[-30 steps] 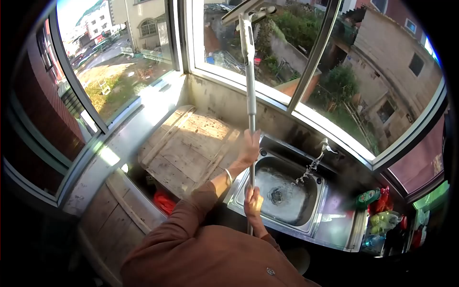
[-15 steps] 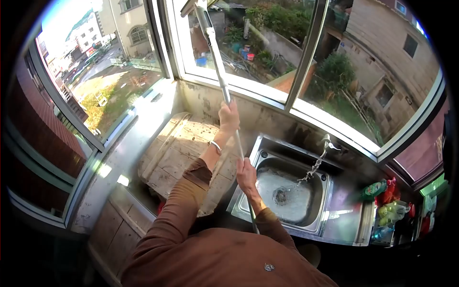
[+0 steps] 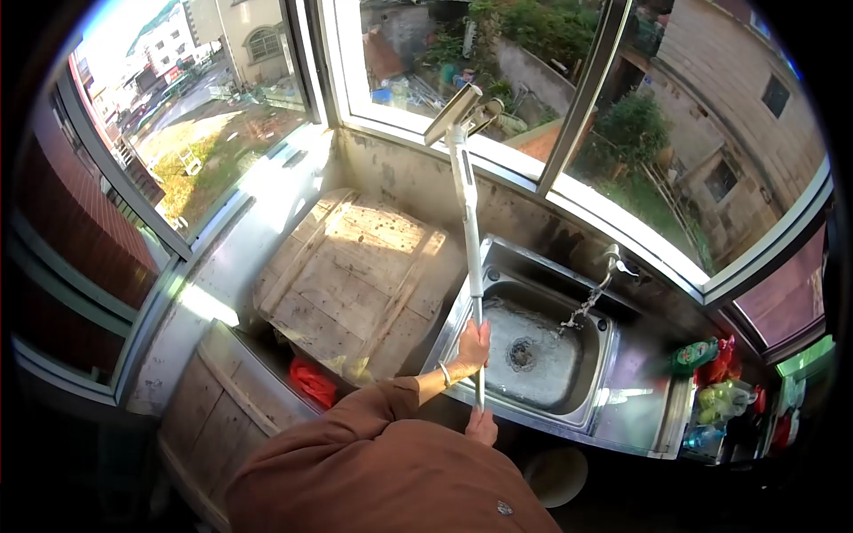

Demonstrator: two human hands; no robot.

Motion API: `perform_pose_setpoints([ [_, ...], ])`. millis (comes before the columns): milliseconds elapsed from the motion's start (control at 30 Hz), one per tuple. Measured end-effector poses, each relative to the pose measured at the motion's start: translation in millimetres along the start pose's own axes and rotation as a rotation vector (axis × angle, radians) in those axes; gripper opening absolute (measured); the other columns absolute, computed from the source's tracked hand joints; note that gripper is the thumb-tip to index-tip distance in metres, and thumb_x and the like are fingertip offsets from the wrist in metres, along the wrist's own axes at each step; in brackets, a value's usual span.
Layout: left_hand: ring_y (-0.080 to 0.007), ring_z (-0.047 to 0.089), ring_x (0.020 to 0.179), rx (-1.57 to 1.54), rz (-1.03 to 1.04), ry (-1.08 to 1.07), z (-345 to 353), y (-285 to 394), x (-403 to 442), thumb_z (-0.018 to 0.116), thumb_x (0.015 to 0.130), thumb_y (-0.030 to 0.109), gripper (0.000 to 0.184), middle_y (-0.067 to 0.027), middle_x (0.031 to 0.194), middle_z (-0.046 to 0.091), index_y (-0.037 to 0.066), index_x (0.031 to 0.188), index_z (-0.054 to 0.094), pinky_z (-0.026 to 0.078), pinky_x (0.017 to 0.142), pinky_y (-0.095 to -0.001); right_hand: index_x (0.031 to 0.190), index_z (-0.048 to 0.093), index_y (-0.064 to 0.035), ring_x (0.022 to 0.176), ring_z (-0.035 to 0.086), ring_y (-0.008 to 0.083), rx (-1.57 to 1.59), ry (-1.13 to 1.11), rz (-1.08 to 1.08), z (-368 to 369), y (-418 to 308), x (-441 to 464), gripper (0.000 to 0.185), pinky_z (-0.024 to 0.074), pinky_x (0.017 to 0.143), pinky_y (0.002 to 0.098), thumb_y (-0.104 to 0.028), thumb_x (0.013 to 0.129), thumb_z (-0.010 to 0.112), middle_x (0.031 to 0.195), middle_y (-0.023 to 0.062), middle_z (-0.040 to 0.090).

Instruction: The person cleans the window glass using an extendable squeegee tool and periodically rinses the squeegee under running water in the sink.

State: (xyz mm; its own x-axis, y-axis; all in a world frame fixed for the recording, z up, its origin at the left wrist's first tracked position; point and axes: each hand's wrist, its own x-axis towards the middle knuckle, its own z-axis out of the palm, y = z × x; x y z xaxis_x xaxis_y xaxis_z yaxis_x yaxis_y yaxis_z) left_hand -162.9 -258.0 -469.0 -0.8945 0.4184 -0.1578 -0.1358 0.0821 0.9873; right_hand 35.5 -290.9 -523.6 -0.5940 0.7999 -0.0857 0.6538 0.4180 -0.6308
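A long-handled squeegee point(image 3: 466, 204) with a pale grey pole leans upward in front of me. Its head point(image 3: 459, 114) is in front of the window, over the sill. My left hand point(image 3: 475, 345), with a bracelet at the wrist, is wrapped round the pole beside the sink's left edge. Lower down, close to my body, my right hand point(image 3: 482, 428) grips the pole's bottom part. The metal sink point(image 3: 604, 373) lies just right of both hands. Water runs into it from a tap point(image 3: 613, 259).
A round wooden lid point(image 3: 338, 284) covers something large left of the sink. Another wooden lid point(image 3: 209, 400) and a red bag point(image 3: 311, 382) lie nearer. Bottles, one a green bottle point(image 3: 693, 357), stand at right. Windows point(image 3: 542, 182) enclose the corner.
The squeegee has come down and toward me, its head dropping from the top of the view to near the sill. Both hands have moved lower and closer to my body.
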Motion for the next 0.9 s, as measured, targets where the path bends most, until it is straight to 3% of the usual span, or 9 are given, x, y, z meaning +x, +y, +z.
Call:
perform_pose_setpoints([
  [100,-0.0238,0.056,0.036,-0.033,-0.042,-0.01,5.1,-0.4,-19.8,0.049,0.098,0.036,0.038,-0.0118,0.056,0.054,-0.002,0.095,0.041,0.043,0.031,-0.0372,0.086,0.051,-0.0065,0.067,0.058,0.0473,0.013,-0.028,0.079,-16.0,-2.9,-20.2,0.039,0.0424,0.056,0.0554,-0.044,0.098,0.044,0.066,0.0228,0.059],
  [133,-0.0162,0.049,0.035,-0.084,-0.066,-0.023,2.8,2.9,-21.9,0.049,0.098,0.033,0.033,-0.0047,0.055,0.047,0.002,0.096,0.041,0.04,0.03,-0.0333,0.086,0.051,-0.0064,0.067,0.058,0.0472,0.028,-0.023,0.073,-18.8,-7.0,-22.0,0.039,0.042,0.056,0.0551,-0.043,0.098,0.045,0.066,0.0231,0.059],
  [200,-0.0149,0.047,0.035,-0.165,-0.105,-0.068,-9.7,11.4,-28.8,0.049,0.098,0.034,0.032,-0.0034,0.055,0.046,0.003,0.095,0.04,0.04,0.03,-0.0332,0.083,0.049,-0.0055,0.067,0.057,0.0469,0.085,-0.027,0.111,-31.9,-33.7,-31.4,0.038,0.0403,0.055,0.0541,-0.041,0.098,0.047,0.065,0.0236,0.057],
  [333,-0.0121,0.044,0.036,-0.24,-0.003,-0.045,-31.8,55.1,-16.7,0.05,0.098,0.034,0.031,-0.0014,0.055,0.045,0.005,0.09,0.041,0.038,0.031,-0.0309,0.084,0.048,-0.0046,0.063,0.056,0.0479,0.126,0.059,-0.158,-5.8,-31.2,-11.6,0.037,0.04,0.053,0.0535,-0.039,0.098,0.046,0.063,0.024,0.055],
  [567,-0.01,0.043,0.037,-0.215,0.442,0.122,-97.6,231.8,99.3,0.049,0.098,0.039,0.037,-0.0006,0.06,0.044,0.005,0.088,0.042,0.037,0.029,-0.0282,0.079,0.049,-0.001,0.054,0.049,0.0334,0.408,0.039,-0.429,-43.3,-223.5,100.4,0.041,0.0398,0.052,0.0428,-0.036,0.1,0.045,0.062,0.0214,0.051],
  [600,-0.0181,0.053,0.041,-0.199,0.434,0.145,-111.4,261.3,115.3,0.05,0.097,0.042,0.044,-0.0081,0.057,0.053,-0.001,0.087,0.045,0.042,0.034,-0.0334,0.078,0.049,0.0001,0.056,0.048,0.0314,0.397,0.075,-0.495,-41.9,-249.8,119.6,0.042,0.0405,0.054,0.0408,-0.036,0.1,0.046,0.064,0.0218,0.051],
  [633,-0.0187,0.053,0.04,-0.18,0.497,0.156,-123.2,275.6,146.2,0.051,0.096,0.046,0.049,-0.0087,0.058,0.053,-0.002,0.088,0.045,0.042,0.033,-0.0341,0.079,0.049,0.0005,0.057,0.049,0.0323,0.446,0.046,-0.515,-37.4,-272.5,139.3,0.042,0.0408,0.055,0.0413,-0.035,0.1,0.046,0.065,0.0226,0.05],
  [667,-0.0196,0.053,0.04,-0.148,0.487,0.193,-136.4,296.5,157.4,0.052,0.095,0.049,0.053,-0.0096,0.06,0.053,-0.003,0.088,0.045,0.043,0.033,-0.0344,0.082,0.047,-0.0009,0.067,0.055,0.0482,0.39,0.066,-0.58,-40.3,-298.4,149.9,0.042,0.0406,0.057,0.0512,-0.038,0.101,0.041,0.068,0.0266,0.055],
  [900,-0.0223,0.054,0.041,-0.172,0.451,0.29,-173.9,286.1,219.9,0.052,0.094,0.052,0.058,-0.0131,0.066,0.054,-0.005,0.089,0.044,0.043,0.031,-0.0349,0.086,0.049,-0.0002,0.075,0.056,0.0509,0.282,0.031,-0.585,-2.5,-333.1,192.1,0.045,0.0413,0.064,0.0554,-0.042,0.1,0.042,0.076,0.0295,0.059],
])
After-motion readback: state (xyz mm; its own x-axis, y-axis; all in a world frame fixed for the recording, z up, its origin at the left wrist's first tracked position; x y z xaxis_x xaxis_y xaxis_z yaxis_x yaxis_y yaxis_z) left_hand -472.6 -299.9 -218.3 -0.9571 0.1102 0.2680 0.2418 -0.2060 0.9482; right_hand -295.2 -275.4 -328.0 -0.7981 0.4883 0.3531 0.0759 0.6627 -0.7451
